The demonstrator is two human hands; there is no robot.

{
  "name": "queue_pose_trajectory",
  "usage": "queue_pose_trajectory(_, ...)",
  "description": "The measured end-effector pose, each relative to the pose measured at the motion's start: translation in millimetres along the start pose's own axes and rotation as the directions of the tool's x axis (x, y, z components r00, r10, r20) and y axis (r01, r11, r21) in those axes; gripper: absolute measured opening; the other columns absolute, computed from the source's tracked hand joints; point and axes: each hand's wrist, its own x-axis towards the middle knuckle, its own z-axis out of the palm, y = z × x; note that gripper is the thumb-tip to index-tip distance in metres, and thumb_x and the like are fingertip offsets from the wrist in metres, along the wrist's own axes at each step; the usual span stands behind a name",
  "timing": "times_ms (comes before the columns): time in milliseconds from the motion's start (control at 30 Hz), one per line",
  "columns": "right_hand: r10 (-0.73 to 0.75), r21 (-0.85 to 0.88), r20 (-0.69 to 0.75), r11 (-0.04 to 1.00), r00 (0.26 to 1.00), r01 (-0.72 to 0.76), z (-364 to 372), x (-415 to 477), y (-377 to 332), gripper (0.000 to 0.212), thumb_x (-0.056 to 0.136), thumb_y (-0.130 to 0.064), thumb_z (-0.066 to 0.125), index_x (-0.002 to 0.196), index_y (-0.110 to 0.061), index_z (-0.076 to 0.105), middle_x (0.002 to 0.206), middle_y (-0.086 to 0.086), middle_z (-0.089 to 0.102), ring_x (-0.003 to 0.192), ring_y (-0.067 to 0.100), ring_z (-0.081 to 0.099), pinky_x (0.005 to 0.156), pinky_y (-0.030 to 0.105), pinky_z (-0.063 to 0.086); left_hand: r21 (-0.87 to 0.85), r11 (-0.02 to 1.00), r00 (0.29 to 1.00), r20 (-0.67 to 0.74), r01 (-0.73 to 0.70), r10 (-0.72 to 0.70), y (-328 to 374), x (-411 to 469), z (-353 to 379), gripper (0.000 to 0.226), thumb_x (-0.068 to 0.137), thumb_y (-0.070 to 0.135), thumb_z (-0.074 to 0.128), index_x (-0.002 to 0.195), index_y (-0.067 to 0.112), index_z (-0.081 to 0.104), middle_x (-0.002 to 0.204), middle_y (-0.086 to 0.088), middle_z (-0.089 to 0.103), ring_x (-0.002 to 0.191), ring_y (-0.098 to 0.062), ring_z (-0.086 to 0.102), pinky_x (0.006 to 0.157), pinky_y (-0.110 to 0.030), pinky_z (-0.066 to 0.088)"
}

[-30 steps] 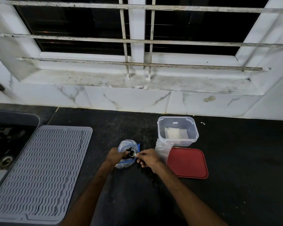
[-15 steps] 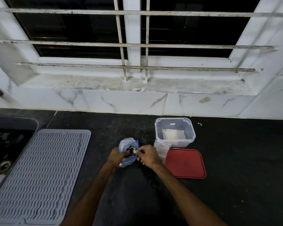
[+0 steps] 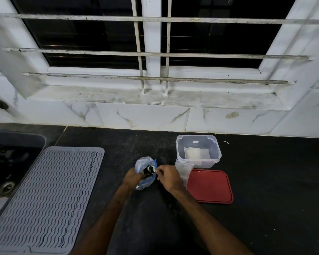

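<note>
Little has moved in the last second. Your left hand (image 3: 132, 178) still wraps the bag (image 3: 143, 163) from its left side, and your right hand (image 3: 169, 178) keeps its pinch at the bag's mouth, right against the small dark item (image 3: 148, 170) showing there. Both grips are therefore narrow and closed on the bag, with neither hand spare. (Whether the right fingertips also catch the item's pale ring is too small to tell.)

The bag sits on the worktop (image 3: 265, 181) where it was, near the open tub (image 3: 217, 155) and the red lid (image 3: 210, 186). A second clear bag (image 3: 182, 168) lies just beside your right hand. A white packet (image 3: 192, 153) lies inside the tub.

I read the unchanged hold as fiddly work at the mouth rather than progress, so the item is not yet settled and the bag is not yet sealed. You will probably need to seat the item fully before closing, and the thin plastic could slip from so small a pinch.
</note>
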Motion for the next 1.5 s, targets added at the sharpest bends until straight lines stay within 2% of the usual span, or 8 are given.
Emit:
queue_pose_trajectory(233,0.212,0.535,0.067,0.818,0.975,-0.214,-16,-17,-6,0.016,0.095,-0.012,0.058,0.085,-0.012,0.070,0.066,0.008,0.068,0.050,0.014,0.055,0.048,0.026,0.048,0.188,0.982,0.995,-0.090,-0.024,0.042,-2,7,2,0.085,0.064,0.047,0.085,0.127,0.005,0.047,0.122,-0.010,0.055,0.114,-0.026,0.056,0.094,-0.040,0.049)
queue_pose_trajectory(333,0.217,0.612,0.072,0.761,0.974,-0.215,-37,-31,0,0.014,0.095,-0.014,0.059,0.088,-0.012,0.071,0.068,0.008,0.069,0.052,0.013,0.055,0.048,0.024,0.047,0.363,0.915,0.938,-0.221,-0.176,0.268,15,-14,4,0.088,0.075,0.045,0.078,0.141,0.006,0.035,0.140,-0.015,0.039,0.131,-0.031,0.037,0.104,-0.043,0.036)
queue_pose_trajectory(433,0.239,0.685,0.059,0.696,0.969,-0.214,-65,-43,11,0.014,0.094,-0.013,0.060,0.089,-0.006,0.071,0.069,0.010,0.069,0.052,0.013,0.056,0.047,0.023,0.045,0.426,0.811,0.806,-0.257,-0.401,0.533,31,-29,14,0.055,0.085,0.028,0.070,0.132,0.014,0.047,0.135,-0.009,0.044,0.123,-0.026,0.042,0.099,-0.036,0.040)
queue_pose_trajectory(533,0.254,0.703,-0.045,0.695,0.966,-0.150,-93,-50,27,0.014,0.093,-0.012,0.063,0.084,-0.004,0.072,0.067,0.011,0.069,0.048,0.012,0.054,0.045,0.023,0.044,0.430,0.725,0.741,-0.167,-0.538,0.650,44,-35,37,0.029,0.089,0.017,0.063,0.118,0.021,0.059,0.118,-0.002,0.055,0.108,-0.020,0.054,0.091,-0.029,0.044)
queue_pose_trajectory(633,0.283,0.714,-0.100,0.688,0.954,-0.129,-112,-52,41,0.014,0.092,-0.007,0.062,0.084,0.003,0.070,0.066,0.014,0.068,0.046,0.013,0.052,0.044,0.023,0.043,0.504,0.672,0.808,0.097,-0.543,0.581,49,-34,63,0.036,0.091,0.031,0.055,0.126,0.034,0.051,0.115,0.006,0.061,0.101,-0.016,0.061,0.081,-0.033,0.051)
queue_pose_trajectory(733,0.282,0.690,-0.103,0.711,0.954,-0.135,-122,-53,48,0.016,0.093,-0.007,0.061,0.086,0.005,0.070,0.066,0.013,0.068,0.047,0.012,0.053,0.045,0.023,0.043,0.631,0.569,0.841,0.291,-0.528,0.457,53,-33,84,0.043,0.093,0.037,0.052,0.135,0.039,0.042,0.119,0.002,0.062,0.106,-0.021,0.062,0.082,-0.035,0.050)
queue_pose_trajectory(1233,0.167,0.372,-0.039,0.918,0.985,-0.140,-112,-35,56,0.023,0.094,-0.008,0.059,0.078,0.002,0.071,0.057,0.007,0.066,0.046,0.016,0.055,0.044,0.025,0.046,0.571,0.573,0.767,0.169,-0.588,0.619,49,-34,86,0.018,0.094,0.036,0.055,0.103,0.029,0.068,0.103,0.007,0.062,0.092,-0.014,0.062,0.071,-0.030,0.045)
queue_pose_trajectory(1500,-0.216,-0.143,-0.074,0.968,0.974,0.204,-113,-31,57,0.013,0.089,-0.018,0.064,0.094,-0.017,0.076,0.093,-0.005,0.075,0.084,0.008,0.067,0.078,0.028,0.053,0.492,0.565,0.705,0.153,-0.662,0.693,47,-36,84,0.015,0.091,0.028,0.061,0.101,0.025,0.073,0.100,0.005,0.065,0.088,-0.015,0.064,0.069,-0.035,0.051)
